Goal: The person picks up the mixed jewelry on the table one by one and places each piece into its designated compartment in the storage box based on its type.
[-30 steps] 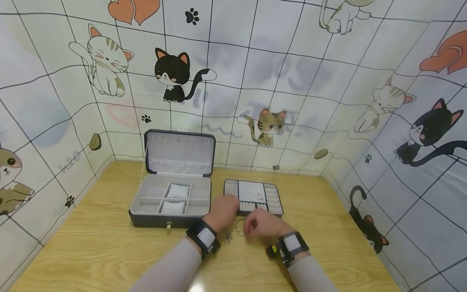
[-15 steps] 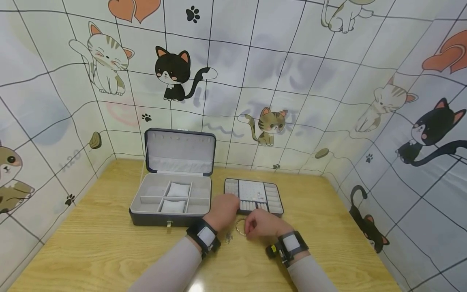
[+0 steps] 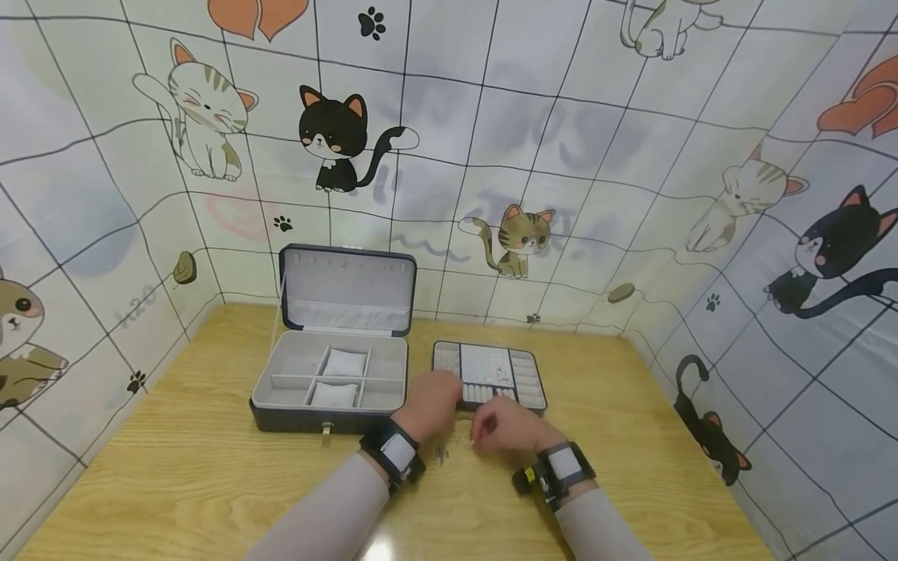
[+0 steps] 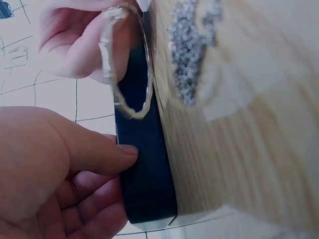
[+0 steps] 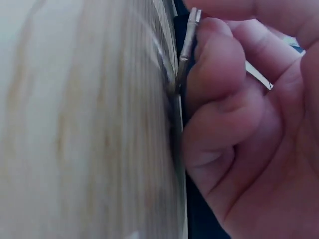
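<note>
My left hand [image 3: 429,401] grips the near left corner of a small jewelry tray [image 3: 486,362]. In the left wrist view its thumb presses on the tray's navy side wall [image 4: 144,174], with the fingers curled behind. My right hand [image 3: 515,427] pinches a thin metallic bangle [image 4: 110,74] just in front of the tray. The right wrist view shows the bangle [image 5: 188,45] nearly edge-on, by the thumb and curled fingers. A silver chain [image 4: 187,50] lies heaped on the table near the left wrist.
An open navy jewelry box [image 3: 295,419] with grey compartments and two white cushions [image 3: 334,395] stands left of the tray, lid [image 3: 348,292] raised. Small pieces [image 3: 501,374] sit on the tray. Cat-print cloth walls [image 3: 435,140] enclose the wooden table [image 3: 196,483].
The bangle has tilted in my right hand, from a clear round ring to a flatter, fainter outline in the head view. My left hand stays at the tray corner.
</note>
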Action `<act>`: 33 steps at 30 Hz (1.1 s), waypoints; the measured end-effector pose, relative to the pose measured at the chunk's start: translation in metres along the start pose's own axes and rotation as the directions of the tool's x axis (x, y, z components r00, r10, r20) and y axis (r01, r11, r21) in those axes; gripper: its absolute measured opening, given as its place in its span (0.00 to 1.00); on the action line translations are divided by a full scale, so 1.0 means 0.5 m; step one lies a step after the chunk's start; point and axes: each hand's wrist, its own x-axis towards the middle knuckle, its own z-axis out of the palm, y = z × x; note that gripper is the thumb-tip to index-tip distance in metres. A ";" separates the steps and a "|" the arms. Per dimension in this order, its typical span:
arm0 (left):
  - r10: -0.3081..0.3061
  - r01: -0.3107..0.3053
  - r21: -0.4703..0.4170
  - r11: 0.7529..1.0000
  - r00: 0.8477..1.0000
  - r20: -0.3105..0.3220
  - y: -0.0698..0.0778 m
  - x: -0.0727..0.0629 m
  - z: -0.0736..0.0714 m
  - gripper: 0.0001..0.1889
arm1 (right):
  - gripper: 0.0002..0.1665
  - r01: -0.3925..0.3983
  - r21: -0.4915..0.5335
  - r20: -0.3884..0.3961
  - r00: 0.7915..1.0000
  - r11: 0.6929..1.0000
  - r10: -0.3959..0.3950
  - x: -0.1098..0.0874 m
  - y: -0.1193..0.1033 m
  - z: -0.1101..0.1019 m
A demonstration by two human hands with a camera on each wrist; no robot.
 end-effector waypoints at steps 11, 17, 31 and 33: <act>0.011 -0.011 0.018 1.000 1.000 -0.013 0.000 0.001 0.000 0.08 | 0.07 -0.010 0.113 -0.053 0.998 0.994 0.016 -0.009 0.014 -0.014; 0.002 -0.002 0.019 1.000 1.000 0.003 0.004 -0.001 -0.005 0.07 | 0.06 0.037 0.162 -0.084 0.996 0.986 -0.023 -0.011 0.028 -0.018; -0.004 0.004 0.016 1.000 1.000 0.005 0.004 -0.003 -0.007 0.07 | 0.05 0.102 0.347 -0.167 0.985 0.932 -0.045 -0.024 0.036 -0.036; -0.006 0.006 0.020 1.000 1.000 0.009 0.005 -0.002 -0.007 0.07 | 0.06 0.110 0.358 -0.185 0.982 0.927 -0.045 -0.026 0.037 -0.037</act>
